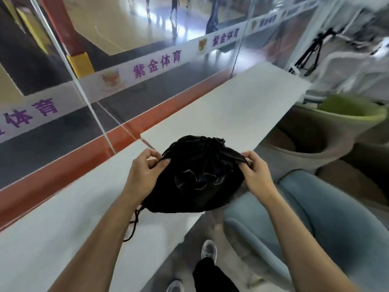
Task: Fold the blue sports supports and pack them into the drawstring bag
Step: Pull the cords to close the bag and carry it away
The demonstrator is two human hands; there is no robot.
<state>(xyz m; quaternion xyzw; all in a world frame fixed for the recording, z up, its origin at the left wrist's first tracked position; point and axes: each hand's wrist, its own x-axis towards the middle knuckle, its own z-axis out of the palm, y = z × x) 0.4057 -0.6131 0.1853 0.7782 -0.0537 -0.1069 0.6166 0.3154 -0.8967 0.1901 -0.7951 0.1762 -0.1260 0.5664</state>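
A black drawstring bag (197, 178) rests on the white counter (242, 106) in front of me, its mouth gathered into a pucker at the far side. My left hand (145, 167) pinches the cord at the bag's left side. At the right side, my right hand (255, 171) grips the cord and fabric. A loose black cord (134, 224) trails from the bag's near left corner over the counter. No blue sports supports are visible; the bag's inside is hidden.
A glass wall with a white banner (147, 66) runs along the counter's far edge. To the right stand a light blue chair (315, 218) and a tan and green chair (328, 127). My shoes (208, 249) show on the floor below the counter.
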